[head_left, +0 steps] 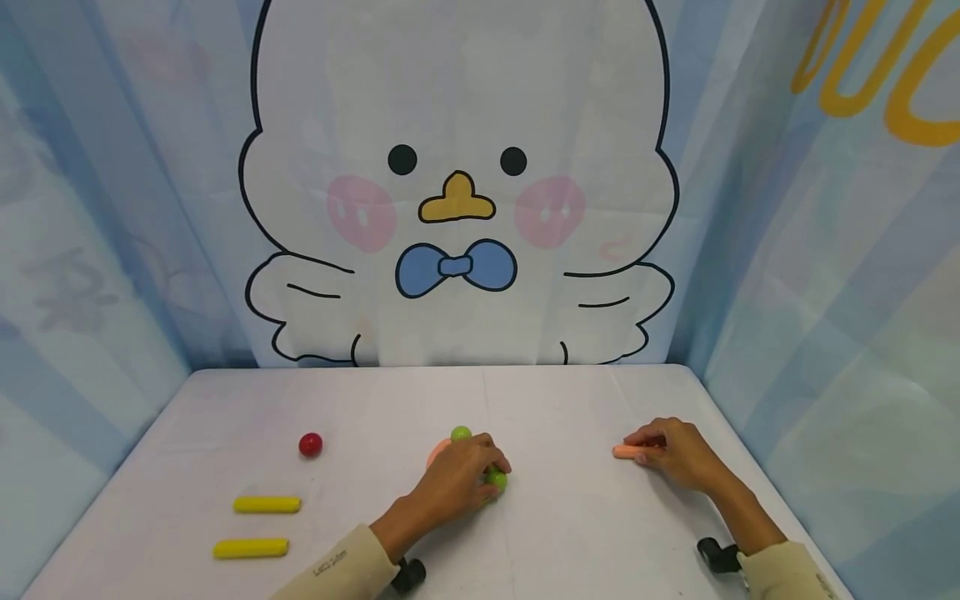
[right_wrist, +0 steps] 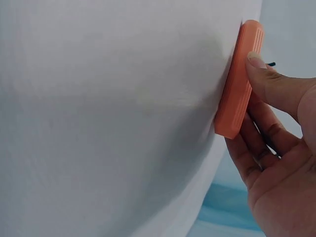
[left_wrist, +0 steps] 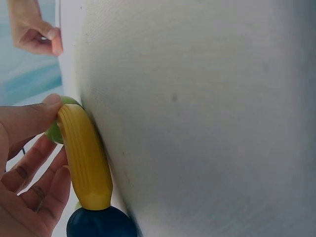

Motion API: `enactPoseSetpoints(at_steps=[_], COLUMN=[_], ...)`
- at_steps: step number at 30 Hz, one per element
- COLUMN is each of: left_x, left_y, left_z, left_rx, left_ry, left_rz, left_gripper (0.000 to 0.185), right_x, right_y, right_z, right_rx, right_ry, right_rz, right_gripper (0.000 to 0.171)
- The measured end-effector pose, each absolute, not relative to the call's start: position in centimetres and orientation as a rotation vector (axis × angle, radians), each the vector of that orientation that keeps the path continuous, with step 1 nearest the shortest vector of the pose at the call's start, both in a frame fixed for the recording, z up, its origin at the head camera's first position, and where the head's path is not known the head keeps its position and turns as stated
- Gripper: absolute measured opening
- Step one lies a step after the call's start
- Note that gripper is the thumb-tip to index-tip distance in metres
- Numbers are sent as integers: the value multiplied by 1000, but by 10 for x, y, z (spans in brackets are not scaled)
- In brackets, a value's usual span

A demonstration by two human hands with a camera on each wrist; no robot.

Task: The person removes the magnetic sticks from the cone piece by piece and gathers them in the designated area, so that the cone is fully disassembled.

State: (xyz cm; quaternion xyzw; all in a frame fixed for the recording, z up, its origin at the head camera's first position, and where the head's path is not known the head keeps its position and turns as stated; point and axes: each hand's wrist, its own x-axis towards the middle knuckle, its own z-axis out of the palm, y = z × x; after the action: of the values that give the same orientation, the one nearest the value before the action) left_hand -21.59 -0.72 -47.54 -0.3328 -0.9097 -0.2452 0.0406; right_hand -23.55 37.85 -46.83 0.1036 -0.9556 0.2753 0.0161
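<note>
My left hand (head_left: 459, 477) is over a joined piece near the middle of the table. Its thumb and fingers pinch a green ball (left_wrist: 54, 132) at one end of a curved yellow stick (left_wrist: 88, 158). A dark blue ball (left_wrist: 101, 223) meets the stick's other end. From above, the hand hides much of this piece, leaving a second green ball (head_left: 461, 432) and part of an orange stick (head_left: 437, 452) showing beyond it. At the right, my right hand (head_left: 678, 454) pinches a straight orange stick (right_wrist: 239, 84) between thumb and fingers, close over the tabletop.
On the left of the white table (head_left: 570, 533) lie a red ball (head_left: 311, 445), a yellow stick (head_left: 267, 505) and another yellow stick (head_left: 251, 547) nearer the front. A printed curtain (head_left: 465, 100) stands along the back edge, with more curtain at both sides.
</note>
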Motion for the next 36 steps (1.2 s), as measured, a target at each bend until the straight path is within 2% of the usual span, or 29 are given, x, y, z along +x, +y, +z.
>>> enactPoseSetpoints(at_steps=[12, 25, 36], left_x=[-211, -213, -210], left_y=[-16, -53, -79], left_z=[-466, -448, -450], left_rx=[-988, -821, -689], left_ry=[-2789, -2844, -2881], left_rz=[-742, -769, -802], left_gripper=[31, 30, 19], right_x=[-226, -214, -205], right_y=[354, 307, 261], right_z=[-454, -438, -433], right_rx=[304, 443, 582], right_ry=[-2907, -2800, -2691], right_rz=[842, 919, 892], right_gripper=[35, 34, 38])
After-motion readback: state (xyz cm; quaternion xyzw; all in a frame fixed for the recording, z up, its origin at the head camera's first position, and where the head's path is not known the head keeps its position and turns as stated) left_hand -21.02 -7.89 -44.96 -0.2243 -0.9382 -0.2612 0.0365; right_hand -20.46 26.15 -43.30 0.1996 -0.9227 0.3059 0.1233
